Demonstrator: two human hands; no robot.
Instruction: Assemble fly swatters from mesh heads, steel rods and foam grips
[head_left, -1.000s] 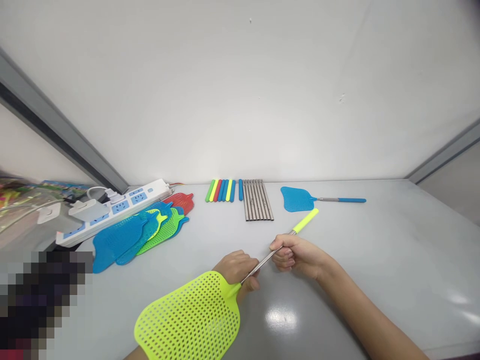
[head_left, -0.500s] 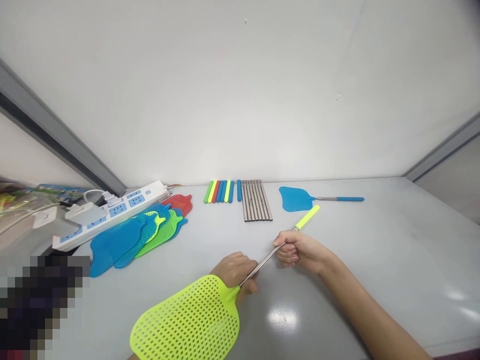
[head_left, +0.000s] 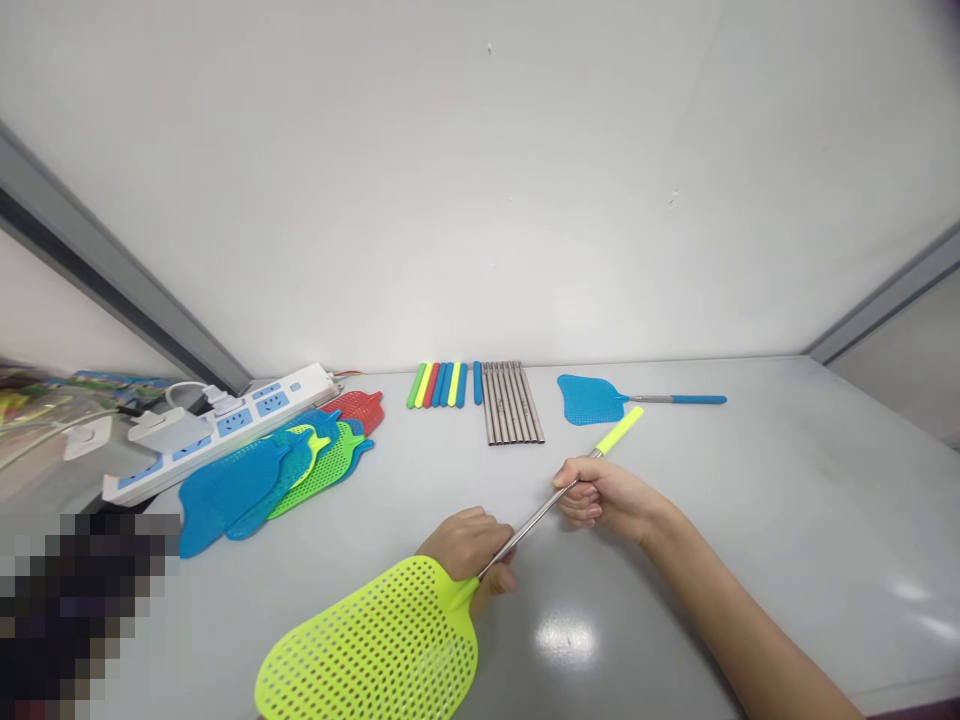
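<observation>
A yellow-green fly swatter [head_left: 375, 640] slants across the front of the table, its perforated head low on the left and its yellow grip [head_left: 621, 430] up on the right. My left hand [head_left: 466, 548] is closed around the metal rod near the head, which covers part of my wrist and forearm. Farther up the same rod, just below the grip, my right hand [head_left: 592, 492] is closed too. Beyond my right hand lies a blue fly swatter [head_left: 592, 400] with a metal rod and blue grip.
Several metal tubes [head_left: 514, 405] lie side by side near the wall, beside a row of coloured grips [head_left: 436, 385]. Loose swatter heads [head_left: 232, 490] overlap at the left, against a white power strip [head_left: 225, 430] with plugs and cables. A pixelated patch hides the lower left corner.
My right hand has shifted slightly up and to the right along with the grip end. The left hand stays almost in place on the rod, and the table items have not moved.
</observation>
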